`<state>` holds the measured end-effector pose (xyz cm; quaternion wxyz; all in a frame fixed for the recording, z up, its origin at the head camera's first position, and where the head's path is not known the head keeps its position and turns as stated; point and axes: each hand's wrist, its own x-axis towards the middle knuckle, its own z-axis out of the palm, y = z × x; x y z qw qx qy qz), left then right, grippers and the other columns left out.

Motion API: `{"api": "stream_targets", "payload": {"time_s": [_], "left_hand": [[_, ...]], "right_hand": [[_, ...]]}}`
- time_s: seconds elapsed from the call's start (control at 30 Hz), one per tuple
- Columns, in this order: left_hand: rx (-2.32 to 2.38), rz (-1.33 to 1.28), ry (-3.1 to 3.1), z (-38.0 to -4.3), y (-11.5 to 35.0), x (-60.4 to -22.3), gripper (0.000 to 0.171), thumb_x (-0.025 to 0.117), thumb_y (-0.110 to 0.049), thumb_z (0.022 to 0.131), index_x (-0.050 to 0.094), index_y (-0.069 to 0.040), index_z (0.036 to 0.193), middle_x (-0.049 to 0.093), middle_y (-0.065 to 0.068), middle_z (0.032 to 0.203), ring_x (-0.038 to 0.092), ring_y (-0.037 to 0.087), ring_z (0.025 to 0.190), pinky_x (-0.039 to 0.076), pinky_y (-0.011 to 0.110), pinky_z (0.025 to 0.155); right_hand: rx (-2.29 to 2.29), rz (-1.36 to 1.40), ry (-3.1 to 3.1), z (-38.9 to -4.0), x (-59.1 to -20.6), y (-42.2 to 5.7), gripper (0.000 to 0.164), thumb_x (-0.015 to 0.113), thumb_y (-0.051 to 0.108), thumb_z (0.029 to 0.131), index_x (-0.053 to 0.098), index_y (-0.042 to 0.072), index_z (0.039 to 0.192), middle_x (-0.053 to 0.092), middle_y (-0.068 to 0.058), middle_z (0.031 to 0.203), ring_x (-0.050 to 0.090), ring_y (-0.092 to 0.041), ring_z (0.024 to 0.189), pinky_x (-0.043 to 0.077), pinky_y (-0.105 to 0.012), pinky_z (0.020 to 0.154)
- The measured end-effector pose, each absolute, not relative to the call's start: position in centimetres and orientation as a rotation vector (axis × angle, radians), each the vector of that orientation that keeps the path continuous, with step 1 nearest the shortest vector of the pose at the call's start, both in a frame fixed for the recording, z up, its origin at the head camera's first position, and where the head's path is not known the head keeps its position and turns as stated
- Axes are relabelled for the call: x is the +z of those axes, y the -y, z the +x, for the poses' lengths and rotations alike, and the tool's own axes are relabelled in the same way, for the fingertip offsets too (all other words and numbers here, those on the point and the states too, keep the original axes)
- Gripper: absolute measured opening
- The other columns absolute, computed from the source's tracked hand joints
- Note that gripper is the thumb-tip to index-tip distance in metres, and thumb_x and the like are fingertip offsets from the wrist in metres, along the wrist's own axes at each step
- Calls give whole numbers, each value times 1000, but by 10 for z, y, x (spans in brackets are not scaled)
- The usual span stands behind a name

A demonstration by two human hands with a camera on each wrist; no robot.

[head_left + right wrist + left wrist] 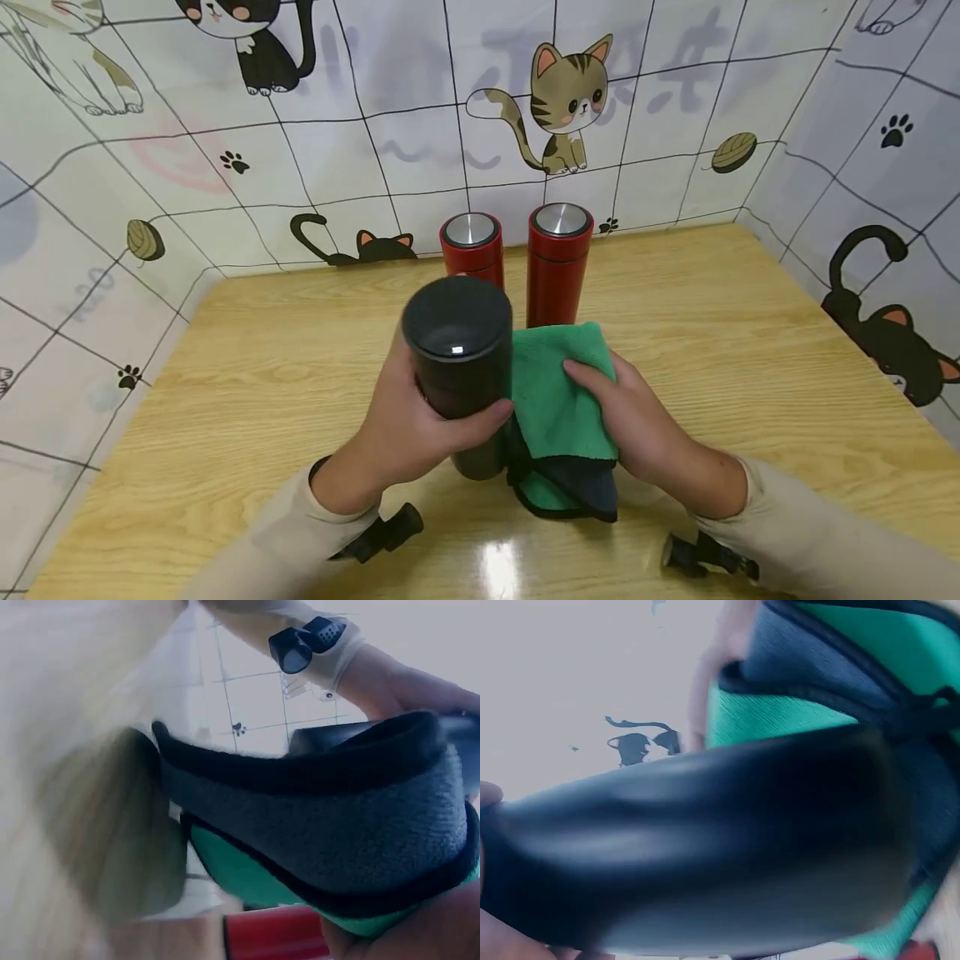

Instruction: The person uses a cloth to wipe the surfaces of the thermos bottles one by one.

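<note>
A black thermos bottle [468, 379] is held upright by my left hand [397, 433], with the thumb across its front and the lid toward the head camera. My right hand [645, 421] grips a folded cloth [558, 392], green on one face and dark grey on the other, with black edging. The cloth lies beside the bottle's right side; its lower corner hangs loose. In the left wrist view the bottle [697, 840] is blurred and spans the picture, with the cloth [780, 716] behind it. Folded layers of the cloth [322, 832] fill the right wrist view.
Two red thermos bottles with silver lids stand behind the hands, one on the left [472, 246] and one on the right [558, 267]. They stand on a wooden table [300, 350]. White sheets [420, 158] printed with cats and grid lines enclose its back and sides.
</note>
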<state>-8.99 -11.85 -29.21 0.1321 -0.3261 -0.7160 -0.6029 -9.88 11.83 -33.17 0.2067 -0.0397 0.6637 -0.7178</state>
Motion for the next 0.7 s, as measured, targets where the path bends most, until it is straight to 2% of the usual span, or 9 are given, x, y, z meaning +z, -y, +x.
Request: {"api": "stream_targets", "payload": {"time_s": [0.13,0.3,0.47,0.57,0.7], "left_hand": [[-2010,-917,1824,-89,116,-290,82,80,-35,83,35,-7,145,56,12,124,64,26,107,56,41,94],[-2151,-879,1693,-89,112,-289,79,77,-32,85,32,-12,148,58,7,113,70,25,96,59,44,88],[-2054,-889,1634,-93,109,-291,73,76,-32,86,36,-9,142,60,8,109,69,28,94,59,45,89],[-1889,-911,1627,-93,108,-294,67,76,-33,86,41,2,132,64,11,107,69,27,95,59,42,88],[-1708,-934,1635,-92,108,-298,68,76,-34,86,44,18,116,68,17,104,70,24,95,59,35,85]], "right_hand": [[-2008,0,-1625,-107,-340,-118,47,49,43,103,40,14,139,61,2,113,66,-13,101,56,-32,90],[-1975,44,-1478,-111,-347,-117,45,49,48,102,43,15,133,63,5,109,66,-10,100,56,-30,89],[-1942,5,-1440,-108,-350,-115,47,49,50,102,44,14,132,63,5,110,65,-8,102,54,-27,92],[-1929,-50,-1443,-107,-351,-115,49,47,50,103,42,13,136,62,4,115,64,-9,108,53,-28,95],[-1943,-73,-1463,-108,-351,-117,50,47,49,103,42,12,137,64,4,117,66,-10,108,54,-29,95]]}}
